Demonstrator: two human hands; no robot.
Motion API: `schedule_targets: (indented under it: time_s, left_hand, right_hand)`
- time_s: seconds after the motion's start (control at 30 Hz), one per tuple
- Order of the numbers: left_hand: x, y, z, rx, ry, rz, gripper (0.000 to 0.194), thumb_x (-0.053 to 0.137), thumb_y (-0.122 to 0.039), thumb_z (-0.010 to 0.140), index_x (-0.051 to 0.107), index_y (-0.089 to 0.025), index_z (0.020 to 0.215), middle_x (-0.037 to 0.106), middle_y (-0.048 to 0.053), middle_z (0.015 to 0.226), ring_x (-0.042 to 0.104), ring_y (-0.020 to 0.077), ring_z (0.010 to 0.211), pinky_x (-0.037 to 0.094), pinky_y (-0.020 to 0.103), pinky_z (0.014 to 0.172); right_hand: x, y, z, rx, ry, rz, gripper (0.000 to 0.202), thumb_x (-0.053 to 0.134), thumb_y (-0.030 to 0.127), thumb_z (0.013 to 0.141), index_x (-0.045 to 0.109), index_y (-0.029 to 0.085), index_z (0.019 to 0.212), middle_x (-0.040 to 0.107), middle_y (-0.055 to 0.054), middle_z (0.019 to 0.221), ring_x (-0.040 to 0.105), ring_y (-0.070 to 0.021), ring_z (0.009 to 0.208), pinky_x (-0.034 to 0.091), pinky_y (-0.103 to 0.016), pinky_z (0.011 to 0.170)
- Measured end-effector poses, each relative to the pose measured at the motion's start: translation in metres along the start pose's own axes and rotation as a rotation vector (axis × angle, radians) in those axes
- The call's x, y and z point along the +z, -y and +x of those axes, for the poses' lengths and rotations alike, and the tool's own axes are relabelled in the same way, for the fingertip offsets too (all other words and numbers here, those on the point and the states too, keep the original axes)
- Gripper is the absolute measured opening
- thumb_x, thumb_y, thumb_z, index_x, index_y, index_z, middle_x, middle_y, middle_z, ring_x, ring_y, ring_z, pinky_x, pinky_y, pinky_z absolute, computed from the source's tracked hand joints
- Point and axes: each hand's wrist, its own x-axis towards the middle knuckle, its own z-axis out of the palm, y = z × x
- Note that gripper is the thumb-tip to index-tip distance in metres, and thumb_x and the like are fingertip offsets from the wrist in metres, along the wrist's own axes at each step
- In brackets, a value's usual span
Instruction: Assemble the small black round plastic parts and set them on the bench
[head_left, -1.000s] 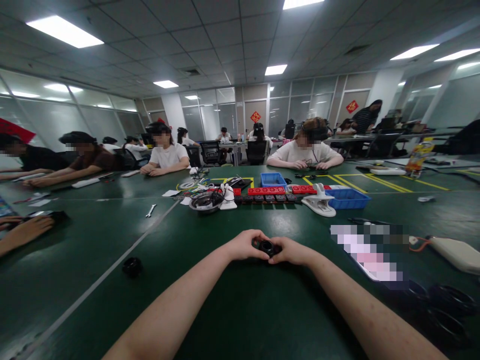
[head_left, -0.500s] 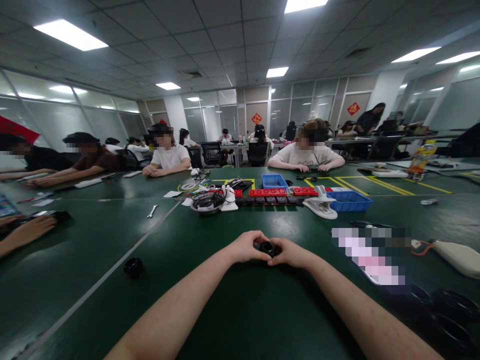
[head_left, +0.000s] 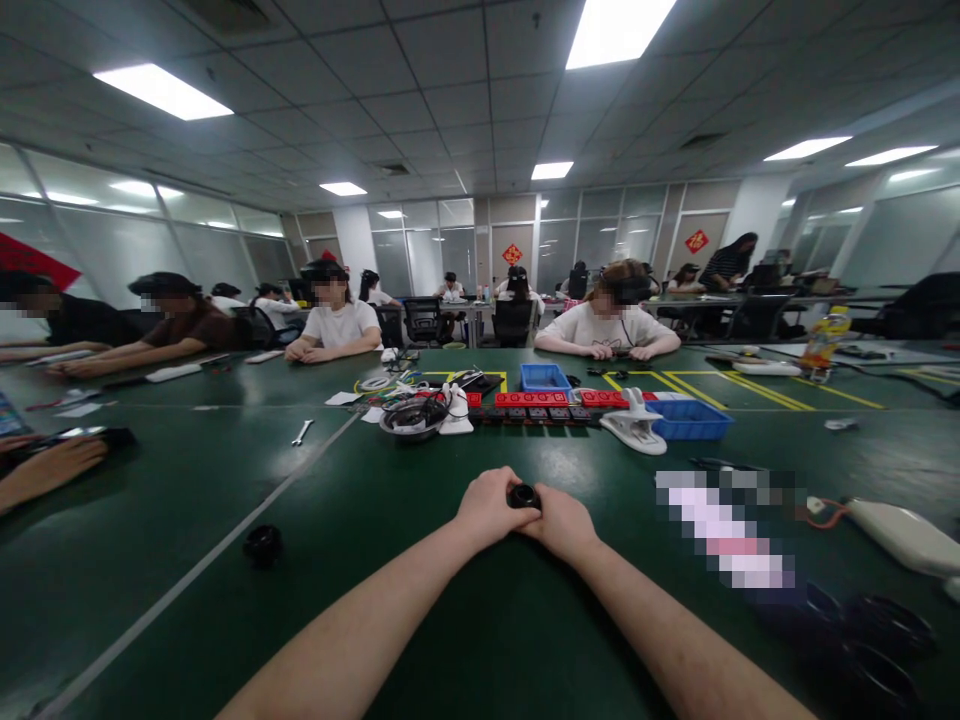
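Between my two hands, just above or on the green table (head_left: 450, 620), is a round black ring-shaped part (head_left: 523, 495) with a dark hole facing up. My left hand (head_left: 489, 508) curls round its left side, thumb along the near edge. Around the right side closes my right hand (head_left: 562, 522), its thumb meeting the left one in front. The fingers behind the part are mostly hidden. A similar black part (head_left: 262, 546) lies alone to the left, near the pale seam. Several larger black rings (head_left: 889, 625) sit at the lower right.
Across the middle stand a metal bowl with cables (head_left: 412, 420), a white clamp (head_left: 636, 425), red-and-black blocks (head_left: 529, 400) and blue bins (head_left: 686, 418). A wrench (head_left: 302, 432) lies left; a pale power bank-like case (head_left: 904, 535) lies right. A co-worker's hand (head_left: 56, 470) is at far left.
My right hand has turned and wrapped further round the black part, its wrist now lower. The view has tilted slightly upward. The part stays between both hands.
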Motion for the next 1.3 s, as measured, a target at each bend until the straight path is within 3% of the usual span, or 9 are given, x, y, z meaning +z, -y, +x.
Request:
schedule_targets:
  time_s: [0.13, 0.23, 0.4, 0.57, 0.77, 1.0, 1.3]
  left_hand:
    - [-0.001, -0.002, -0.001, -0.013, -0.004, 0.012, 0.038, 0.061, -0.046, 0.057, 0.051, -0.018, 0.082, 0.053, 0.003, 0.081, 0.05, 0.0194, 0.078, 0.037, 0.028, 0.065]
    - [-0.004, 0.001, 0.0, 0.01, 0.029, -0.045, 0.038, 0.062, -0.044, 0.057, 0.052, -0.018, 0.082, 0.053, 0.002, 0.081, 0.05, 0.0185, 0.077, 0.038, 0.027, 0.064]
    - [-0.019, 0.008, 0.004, 0.092, 0.251, -0.254, 0.04, 0.067, -0.037, 0.054, 0.054, -0.017, 0.087, 0.055, 0.002, 0.086, 0.05, 0.0155, 0.078, 0.038, 0.024, 0.065]
    - [-0.024, 0.013, 0.007, 0.152, 0.424, -0.408, 0.045, 0.07, -0.03, 0.052, 0.056, -0.017, 0.093, 0.057, 0.002, 0.088, 0.05, 0.0141, 0.079, 0.037, 0.023, 0.067]
    - [-0.018, 0.015, 0.008, 0.16, 0.416, -0.389, 0.044, 0.07, -0.031, 0.051, 0.057, -0.017, 0.091, 0.057, 0.001, 0.085, 0.048, 0.0135, 0.075, 0.036, 0.023, 0.062]
    - [-0.02, 0.012, 0.006, 0.198, 0.323, -0.247, 0.044, 0.071, -0.035, 0.05, 0.059, -0.018, 0.089, 0.055, 0.002, 0.088, 0.049, 0.0164, 0.08, 0.036, 0.024, 0.067]
    - [-0.019, 0.012, 0.007, 0.183, 0.347, -0.266, 0.044, 0.07, -0.035, 0.049, 0.058, -0.018, 0.088, 0.055, 0.001, 0.085, 0.048, 0.0146, 0.075, 0.037, 0.023, 0.063]
  right_hand:
    - [-0.005, -0.001, -0.002, -0.029, 0.04, 0.017, 0.041, 0.055, 0.055, 0.06, 0.052, 0.018, 0.077, 0.059, -0.007, 0.078, 0.055, -0.0219, 0.072, 0.035, -0.027, 0.057]
    - [-0.013, -0.01, -0.002, -0.118, 0.121, 0.154, 0.048, 0.062, 0.052, 0.054, 0.053, 0.017, 0.085, 0.058, -0.006, 0.083, 0.053, -0.0213, 0.075, 0.036, -0.027, 0.06]
    - [-0.029, -0.023, 0.002, -0.187, 0.331, 0.524, 0.06, 0.068, 0.03, 0.054, 0.045, 0.019, 0.109, 0.055, -0.003, 0.096, 0.052, -0.0176, 0.081, 0.038, -0.027, 0.068]
    - [-0.032, -0.023, 0.003, -0.187, 0.502, 0.65, 0.039, 0.065, 0.021, 0.056, 0.056, 0.018, 0.094, 0.059, 0.001, 0.084, 0.052, -0.0162, 0.076, 0.039, -0.025, 0.067]
    - [-0.028, -0.023, 0.003, -0.209, 0.501, 0.699, 0.032, 0.064, 0.022, 0.058, 0.058, 0.017, 0.089, 0.058, 0.002, 0.076, 0.052, -0.0137, 0.068, 0.038, -0.022, 0.06]
    - [-0.025, -0.025, 0.004, -0.198, 0.481, 0.655, 0.027, 0.064, 0.023, 0.057, 0.059, 0.017, 0.083, 0.057, 0.002, 0.072, 0.051, -0.0139, 0.067, 0.038, -0.022, 0.059]
    - [-0.027, -0.025, 0.003, -0.21, 0.491, 0.703, 0.032, 0.064, 0.022, 0.057, 0.058, 0.017, 0.087, 0.058, 0.002, 0.078, 0.052, -0.0156, 0.074, 0.039, -0.023, 0.065]
